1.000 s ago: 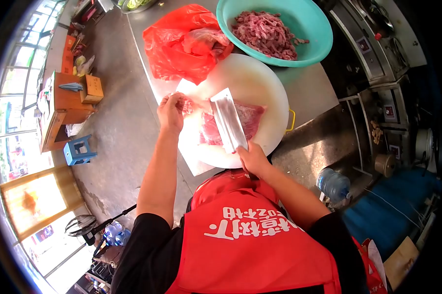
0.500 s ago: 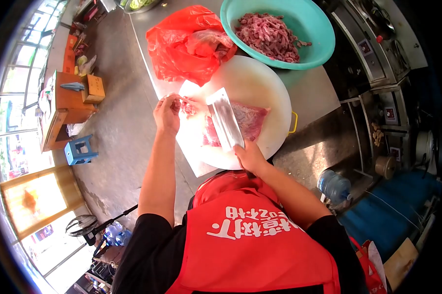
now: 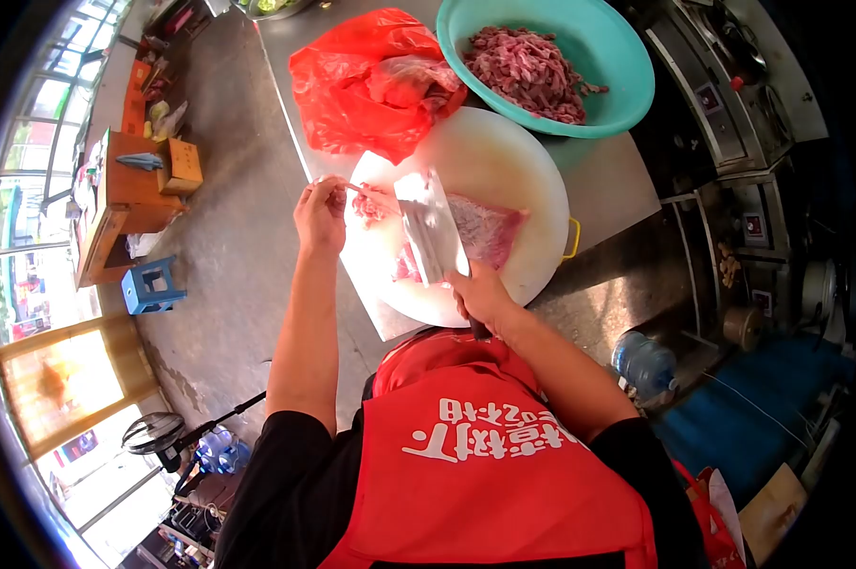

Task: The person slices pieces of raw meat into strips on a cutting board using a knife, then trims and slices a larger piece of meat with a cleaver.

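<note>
My right hand [image 3: 479,292] is closed round the handle of a cleaver [image 3: 432,226], whose broad blade lies over the left part of a slab of raw meat [image 3: 490,230]. The slab rests on a round white cutting board [image 3: 532,180]. At the board's left edge my left hand [image 3: 322,213] pinches the end of a thin meat strip [image 3: 366,192] that stretches toward the blade. Small cut pieces of meat [image 3: 369,211] lie between that hand and the cleaver. Whether the strip still joins the slab is hidden by the blade.
Behind the board, a red plastic bag [image 3: 343,95] holds more meat, and a turquoise basin [image 3: 627,90] holds many meat strips. The board has a yellow handle [image 3: 573,237] at its right. A blue stool [image 3: 153,286] stands on the floor at the left.
My left hand has moved slightly left with the strip, which now looks stretched. The cleaver has shifted slightly left and its blade is tilted flatter. The view has shifted a little.
</note>
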`<state>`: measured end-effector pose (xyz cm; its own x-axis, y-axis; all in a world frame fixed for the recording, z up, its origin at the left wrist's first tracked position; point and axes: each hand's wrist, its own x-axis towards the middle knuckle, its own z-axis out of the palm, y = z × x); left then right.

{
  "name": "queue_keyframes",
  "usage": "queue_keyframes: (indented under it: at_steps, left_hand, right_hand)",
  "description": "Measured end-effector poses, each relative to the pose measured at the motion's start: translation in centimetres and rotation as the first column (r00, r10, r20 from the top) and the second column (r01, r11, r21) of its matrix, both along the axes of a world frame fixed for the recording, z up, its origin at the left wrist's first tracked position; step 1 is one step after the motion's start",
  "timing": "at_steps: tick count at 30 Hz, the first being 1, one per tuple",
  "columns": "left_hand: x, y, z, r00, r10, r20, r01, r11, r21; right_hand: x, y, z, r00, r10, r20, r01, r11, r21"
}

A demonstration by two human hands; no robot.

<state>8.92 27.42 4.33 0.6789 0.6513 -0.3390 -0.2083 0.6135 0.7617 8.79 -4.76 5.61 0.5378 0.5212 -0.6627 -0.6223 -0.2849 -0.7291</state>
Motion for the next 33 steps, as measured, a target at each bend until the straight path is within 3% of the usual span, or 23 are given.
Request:
queue_keyframes:
  at_steps: [4, 6, 9, 14, 16, 17, 19, 20, 22, 23, 26, 29, 33]
  left_hand:
    - [0.0, 1.3, -0.7, 0.998, 0.052, -0.044, -0.053, 0.999, -0.015]
    - [-1.0, 2.1, -0.1, 0.997, 0.078, -0.028, -0.079, 0.996, -0.033]
    - [-1.8, 1.8, 2.1, 0.999, -0.018, -0.041, 0.020, 0.999, 0.043]
    - [-1.6, 1.6, 3.1, 0.996, -0.090, 0.018, 0.088, 0.993, 0.085]
    - [-1.0, 1.2, 3.7, 0.998, -0.051, 0.021, 0.049, 0.994, 0.096]
    - [-0.7, 1.3, 4.3, 1.000, -0.012, 0.023, 0.010, 0.994, 0.108]
    - [-0.8, 2.4, 5.9, 0.994, 0.015, 0.108, -0.035, 0.982, 0.186]
    - [-1.1, 3.3, 6.6, 0.995, -0.036, 0.098, 0.012, 0.971, 0.238]
    - [-1.7, 3.5, 8.9, 0.992, -0.106, 0.067, 0.085, 0.960, 0.267]
    - [-2.0, 3.3, 10.1, 0.985, -0.171, 0.028, 0.155, 0.942, 0.297]
    - [-2.2, 2.5, 11.7, 0.984, -0.174, -0.048, 0.179, 0.910, 0.373]
    - [-1.2, 1.7, 10.8, 0.983, -0.170, -0.066, 0.182, 0.870, 0.458]
    - [-0.2, -0.3, 4.4, 0.951, -0.040, -0.306, 0.207, 0.819, 0.536]
  right_hand:
    - [-2.4, -3.5, -0.4, 0.974, 0.178, 0.139, -0.169, 0.983, -0.074]
    - [-2.4, -5.2, 1.9, 0.983, 0.152, -0.100, -0.160, 0.983, -0.086]
    - [-1.1, -4.7, 3.5, 0.991, 0.119, 0.059, -0.115, 0.991, -0.066]
    - [0.1, -0.1, 2.0, 0.998, -0.023, 0.057, 0.022, 1.000, 0.020]
    - [-1.1, 0.3, -0.1, 0.969, 0.095, 0.228, -0.081, 0.994, -0.068]
    - [-1.7, -0.7, -0.2, 0.969, 0.094, 0.228, -0.081, 0.995, -0.064]
    - [-2.8, -4.2, -0.3, 0.952, 0.304, 0.021, -0.303, 0.951, -0.055]
    - [-3.2, -5.0, 0.7, 0.952, 0.306, 0.021, -0.305, 0.951, -0.059]
    - [-3.2, -6.3, 3.5, 0.995, 0.088, -0.052, -0.092, 0.993, -0.069]
    - [-2.8, -6.6, 3.3, 0.994, 0.098, -0.050, -0.102, 0.992, -0.075]
    - [-1.9, -7.1, 3.1, 0.983, -0.182, 0.009, 0.182, 0.983, 0.034]
    - [-1.6, -6.9, 4.8, 0.969, -0.246, 0.011, 0.245, 0.967, 0.066]
    - [-2.0, -8.2, 5.0, 0.970, -0.237, 0.056, 0.234, 0.970, 0.059]
